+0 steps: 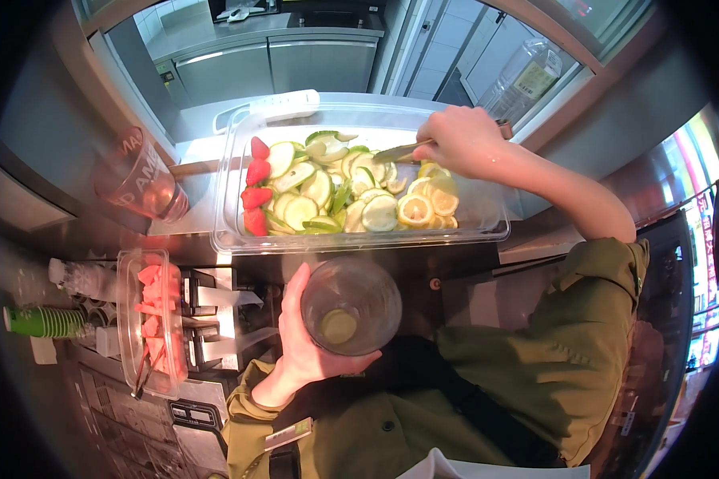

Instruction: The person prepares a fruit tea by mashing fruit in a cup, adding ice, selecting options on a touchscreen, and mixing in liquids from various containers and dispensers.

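A clear drinking cup (371,293) is in my left hand (296,338), the fingers and thumb wrapped round its side. One pale green slice (338,326) lies at the bottom of the cup. My right hand (464,143) grips a metal utensil, apparently tongs (402,152), over a clear plastic tray (482,224). Their tip touches or hovers just above the green citrus slices (317,188); I cannot tell which. Lemon slices (429,200) fill the right part of the fruit, and several strawberries (256,185) line the left end.
Left of the tray stands a tinted printed cup (144,176). Below it, a clear container (126,323) holds red fruit pieces (156,299). Stacked green cups (45,322) sit farther left. A white remote-like device (284,105) lies behind the tray, and a large plastic bottle (524,78) stands back right.
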The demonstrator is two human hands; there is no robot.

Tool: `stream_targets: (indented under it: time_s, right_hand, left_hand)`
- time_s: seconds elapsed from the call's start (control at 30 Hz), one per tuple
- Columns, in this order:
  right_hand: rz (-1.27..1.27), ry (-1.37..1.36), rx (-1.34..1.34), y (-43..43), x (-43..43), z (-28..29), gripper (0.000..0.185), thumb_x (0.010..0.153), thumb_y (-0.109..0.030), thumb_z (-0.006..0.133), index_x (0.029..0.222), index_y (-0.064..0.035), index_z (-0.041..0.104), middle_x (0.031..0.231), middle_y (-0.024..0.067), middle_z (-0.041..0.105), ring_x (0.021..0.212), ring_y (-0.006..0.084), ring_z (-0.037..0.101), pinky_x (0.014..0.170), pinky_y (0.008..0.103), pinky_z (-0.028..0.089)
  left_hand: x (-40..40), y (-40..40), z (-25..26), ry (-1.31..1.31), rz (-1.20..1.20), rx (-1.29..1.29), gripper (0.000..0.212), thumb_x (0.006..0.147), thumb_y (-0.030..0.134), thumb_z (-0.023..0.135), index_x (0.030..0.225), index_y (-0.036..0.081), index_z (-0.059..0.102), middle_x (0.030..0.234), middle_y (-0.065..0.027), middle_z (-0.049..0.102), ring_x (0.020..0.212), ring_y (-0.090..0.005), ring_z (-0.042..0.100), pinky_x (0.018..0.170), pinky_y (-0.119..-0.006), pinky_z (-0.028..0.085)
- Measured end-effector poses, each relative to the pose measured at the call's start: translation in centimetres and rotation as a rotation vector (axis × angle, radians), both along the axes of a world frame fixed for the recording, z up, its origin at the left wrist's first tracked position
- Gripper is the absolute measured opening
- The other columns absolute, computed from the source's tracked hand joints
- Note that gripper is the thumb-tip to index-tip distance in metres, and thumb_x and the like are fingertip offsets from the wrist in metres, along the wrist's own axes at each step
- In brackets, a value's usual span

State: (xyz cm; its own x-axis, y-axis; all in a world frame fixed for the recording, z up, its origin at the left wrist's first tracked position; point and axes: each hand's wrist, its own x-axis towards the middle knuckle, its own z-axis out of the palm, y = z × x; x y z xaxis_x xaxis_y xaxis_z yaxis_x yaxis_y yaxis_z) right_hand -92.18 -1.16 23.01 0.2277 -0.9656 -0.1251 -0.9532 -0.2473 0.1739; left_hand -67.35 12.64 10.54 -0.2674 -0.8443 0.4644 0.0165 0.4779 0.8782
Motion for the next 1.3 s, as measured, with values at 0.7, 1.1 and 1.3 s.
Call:
stream_targets:
  time_s: [0.7,1.1,1.3]
  right_hand:
    - [0.489,-0.185,-0.345,6.4,-0.3,6.3,0.03,0.074,-0.024,0.062,0.097,-0.0058,0.058,0.078,0.0107,0.055,0.067,0.0307,0.055,0.057,0.035,0.043]
    - [0.766,-0.301,-0.234,2.7,4.0,5.0,0.046,0.082,-0.026,0.055,0.122,-0.0053,0.044,0.13,0.013,0.04,0.116,0.026,0.043,0.095,0.0367,0.035]
    - [1.586,-0.337,0.094,24.3,24.6,5.8,0.045,0.071,-0.019,0.065,0.11,-0.0021,0.05,0.116,0.0161,0.048,0.102,0.0326,0.051,0.084,0.0348,0.041]
  left_hand:
    - [-0.4,0.2,-0.3,0.011,0.071,-0.265,0.11,0.042,0.025,0.086,0.129,-0.001,0.024,0.116,-0.0205,0.047,0.105,-0.031,0.049,0.085,-0.04,0.044]
    - [-1.6,18.3,-4.4,-0.001,0.836,-0.146,0.096,0.04,0.029,0.083,0.121,0.003,0.037,0.12,-0.0233,0.042,0.109,-0.039,0.044,0.088,-0.045,0.04]
    - [-0.8,35.7,-4.6,0.163,1.28,-0.004,0.095,0.035,0.024,0.083,0.117,0.0,0.042,0.115,-0.0179,0.048,0.105,-0.0299,0.048,0.091,-0.039,0.038]
